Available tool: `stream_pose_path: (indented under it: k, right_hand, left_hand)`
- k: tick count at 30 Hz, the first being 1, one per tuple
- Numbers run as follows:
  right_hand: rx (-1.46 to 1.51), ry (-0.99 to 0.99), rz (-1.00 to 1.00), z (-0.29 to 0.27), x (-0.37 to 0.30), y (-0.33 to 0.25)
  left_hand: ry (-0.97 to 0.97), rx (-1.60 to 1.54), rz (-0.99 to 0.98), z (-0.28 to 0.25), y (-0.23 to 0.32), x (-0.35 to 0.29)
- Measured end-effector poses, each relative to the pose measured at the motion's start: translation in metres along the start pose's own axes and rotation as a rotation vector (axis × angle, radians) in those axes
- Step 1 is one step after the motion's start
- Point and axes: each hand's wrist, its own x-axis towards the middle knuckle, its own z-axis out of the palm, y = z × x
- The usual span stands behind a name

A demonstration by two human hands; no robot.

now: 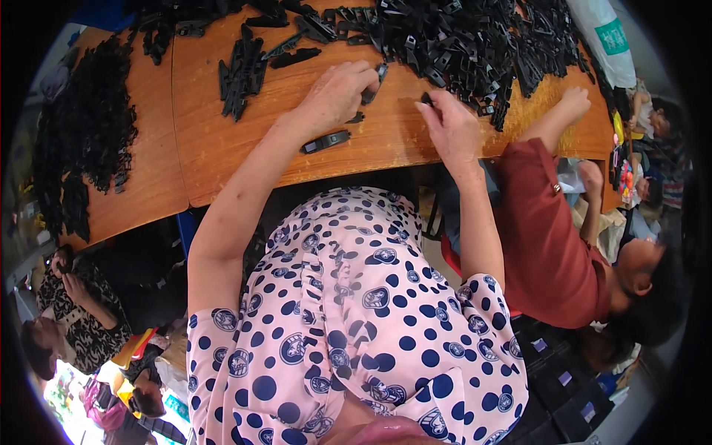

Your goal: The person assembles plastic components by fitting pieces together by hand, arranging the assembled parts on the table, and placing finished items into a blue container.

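My left hand (337,93) is closed over the table, its fingertips pinching a long, narrow black plastic part (381,73). To its right my right hand (454,132) also pinches, with a small black plastic piece (426,99) between thumb and forefinger. The two hands are apart. Below my left hand a similar black part (326,142) lies on the wooden table (274,159) near its front edge. A smaller black piece (357,117) sits beside my left fingers, partly hidden.
A large heap of black plastic parts (460,44) covers the far right of the table. Further parts (243,74) lie left of my hands, and another dark heap (85,126) fills the far left. A co-worker in a red-brown sleeve (545,230) sits close on my right.
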Motion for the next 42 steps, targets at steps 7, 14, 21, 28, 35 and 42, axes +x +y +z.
stream_pose_path:
  k: [7,14,21,28,35,42]
  right_hand:
    - [0.045,-0.048,-0.206,0.002,0.036,-0.004]
    - [-0.039,-0.232,-0.457,-0.003,0.057,0.001]
    - [-0.095,-0.409,-0.604,0.004,0.059,-0.014]
    - [-0.101,-0.508,-0.614,0.004,0.059,-0.017]
    - [0.002,-0.508,-0.585,0.031,0.063,-0.026]
    - [0.0,-0.484,-0.528,0.051,0.069,-0.033]
  left_hand:
    - [0.169,0.098,-0.141,0.005,0.029,-0.001]
    - [0.056,0.318,-0.106,-0.009,0.014,-0.01]
    - [0.007,0.255,-0.029,-0.022,0.008,-0.022]
    - [0.073,0.191,-0.003,-0.017,0.004,-0.026]
    - [0.053,0.179,0.046,-0.022,-0.004,-0.025]
    - [0.074,0.082,-0.096,-0.028,-0.023,-0.042]
